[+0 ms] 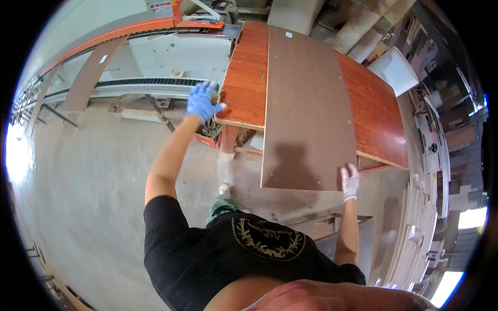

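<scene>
**Two gloved hands on a brown panel at the bench**

Grey concrete floor (88,197) fills the workshop from 6 to 9 o'clock, dusty and bare underfoot. Nearest the camera, the person's black shirt (228,259) with a gold wreath emblem sits at 6 o'clock, and one shoe (224,188) shows just above it.

At about 4 o'clock the right hand (349,181), in a whitish glove, has its fingers (344,171) clenched on the near right corner of a long brown panel (306,103). That panel lies lengthwise on the reddish wood bench (376,114), its near end overhanging the bench's edge toward the person.

At about 10 o'clock the left hand (203,102), in a blue glove, is stretched out on a bare arm; its fingers are spread, not clenched, the thumb touching the bench's left edge.

Farther off, at 11 o'clock, a pale machine with an orange rail (119,31) and a black belt (148,82) runs along the floor. At 2 o'clock stands a white bin (397,70), with stacked pale boards (423,228) at 4 o'clock.
</scene>
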The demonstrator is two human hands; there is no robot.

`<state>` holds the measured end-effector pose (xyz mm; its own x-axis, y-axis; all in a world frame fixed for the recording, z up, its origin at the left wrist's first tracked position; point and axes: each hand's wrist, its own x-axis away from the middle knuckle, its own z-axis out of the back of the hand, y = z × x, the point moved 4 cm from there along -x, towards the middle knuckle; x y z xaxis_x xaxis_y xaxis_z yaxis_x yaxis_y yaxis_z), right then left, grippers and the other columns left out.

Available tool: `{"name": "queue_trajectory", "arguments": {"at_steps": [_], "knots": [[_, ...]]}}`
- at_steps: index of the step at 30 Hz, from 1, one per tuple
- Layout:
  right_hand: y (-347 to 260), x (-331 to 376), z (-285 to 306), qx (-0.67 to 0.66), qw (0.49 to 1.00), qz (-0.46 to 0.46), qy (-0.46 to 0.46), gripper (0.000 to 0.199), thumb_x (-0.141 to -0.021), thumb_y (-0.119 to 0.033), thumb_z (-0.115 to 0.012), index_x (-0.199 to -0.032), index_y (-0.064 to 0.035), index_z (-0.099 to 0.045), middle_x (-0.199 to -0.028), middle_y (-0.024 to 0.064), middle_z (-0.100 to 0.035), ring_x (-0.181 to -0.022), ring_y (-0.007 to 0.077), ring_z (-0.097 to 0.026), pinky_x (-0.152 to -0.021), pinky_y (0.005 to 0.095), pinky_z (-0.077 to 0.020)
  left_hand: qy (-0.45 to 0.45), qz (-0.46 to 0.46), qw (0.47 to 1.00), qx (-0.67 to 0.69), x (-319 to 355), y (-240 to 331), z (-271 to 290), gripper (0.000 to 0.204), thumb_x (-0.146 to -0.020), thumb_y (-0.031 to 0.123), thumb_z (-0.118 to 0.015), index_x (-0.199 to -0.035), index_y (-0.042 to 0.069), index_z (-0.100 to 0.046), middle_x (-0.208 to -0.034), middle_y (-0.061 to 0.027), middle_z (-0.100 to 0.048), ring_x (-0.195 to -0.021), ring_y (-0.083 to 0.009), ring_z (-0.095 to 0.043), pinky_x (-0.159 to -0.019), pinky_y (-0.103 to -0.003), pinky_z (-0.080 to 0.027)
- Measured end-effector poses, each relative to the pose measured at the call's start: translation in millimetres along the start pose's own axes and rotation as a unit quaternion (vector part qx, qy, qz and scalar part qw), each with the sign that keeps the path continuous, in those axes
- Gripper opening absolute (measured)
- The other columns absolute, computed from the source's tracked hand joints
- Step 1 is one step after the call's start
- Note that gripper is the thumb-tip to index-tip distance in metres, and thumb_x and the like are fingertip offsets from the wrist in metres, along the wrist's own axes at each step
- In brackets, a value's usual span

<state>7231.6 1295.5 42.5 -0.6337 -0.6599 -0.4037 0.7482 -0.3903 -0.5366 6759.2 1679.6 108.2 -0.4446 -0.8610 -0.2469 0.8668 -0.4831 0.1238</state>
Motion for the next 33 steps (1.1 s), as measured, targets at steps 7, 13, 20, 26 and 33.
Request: {"name": "queue_trajectory", "arguments": {"at_steps": [7,13,20,26,33], "knots": [[-64,44,-33,0.176,0.983,0.054,-0.013,0.052,-0.071,-0.03,-0.068,-0.115,-0.0085,-0.052,-0.117,0.0218,-0.049,-0.107,0.0391,-0.046,-0.094,0.0473,-0.0357,-0.237,-0.015,0.966,-0.104,-106,-66,-16,0.084,-0.056,0.063,-0.068,-0.122,0.015,-0.049,-0.123,-0.0123,-0.05,-0.116,-0.0291,-0.046,-0.096,-0.04,-0.034],[-88,37,-30,0.215,0.974,0.076,-0.009,0.05,-0.072,-0.031,-0.066,-0.115,-0.0112,-0.052,-0.119,0.0208,-0.047,-0.11,0.0391,-0.043,-0.093,0.049,-0.0342,-0.176,-0.023,0.978,-0.107,-52,-73,-19,0.08,-0.05,0.065,-0.071,-0.11,0.013,-0.055,-0.112,-0.0095,-0.054,-0.108,-0.029,-0.049,-0.094,-0.04,-0.035],[-24,1,-26,0.226,0.973,0.03,-0.04,0.049,-0.073,-0.032,-0.066,-0.116,-0.0153,-0.052,-0.123,0.0212,-0.047,-0.113,0.0391,-0.043,-0.096,0.0475,-0.0339,-0.172,-0.017,0.98,-0.102,48,-64,7,0.073,-0.044,0.06,-0.075,-0.101,0.017,-0.06,-0.098,-0.0065,-0.058,-0.098,-0.0269,-0.052,-0.094,-0.039,-0.034],[-7,-20,-32,0.27,0.961,0.053,-0.007,0.05,-0.075,-0.036,-0.064,-0.119,-0.0161,-0.05,-0.121,0.0188,-0.049,-0.111,0.0358,-0.044,-0.092,0.0476,-0.0355,-0.096,-0.025,0.994,-0.047,89,-63,17,0.072,-0.042,0.061,-0.074,-0.099,0.018,-0.06,-0.093,-0.006,-0.059,-0.096,-0.0253,-0.053,-0.097,-0.04,-0.032],[-19,-29,-34,0.24,0.97,0.026,-0.02,0.046,-0.075,-0.033,-0.065,-0.114,-0.014,-0.054,-0.12,0.0188,-0.05,-0.112,0.0353,-0.044,-0.094,0.0455,-0.0346,0.325,0.291,0.778,0.452,71,-110,-6,0.054,-0.08,0.026,-0.065,-0.125,0.01,-0.041,-0.115,-0.0077,-0.052,-0.106,-0.0224,-0.049,-0.091,-0.034,-0.037]]}}
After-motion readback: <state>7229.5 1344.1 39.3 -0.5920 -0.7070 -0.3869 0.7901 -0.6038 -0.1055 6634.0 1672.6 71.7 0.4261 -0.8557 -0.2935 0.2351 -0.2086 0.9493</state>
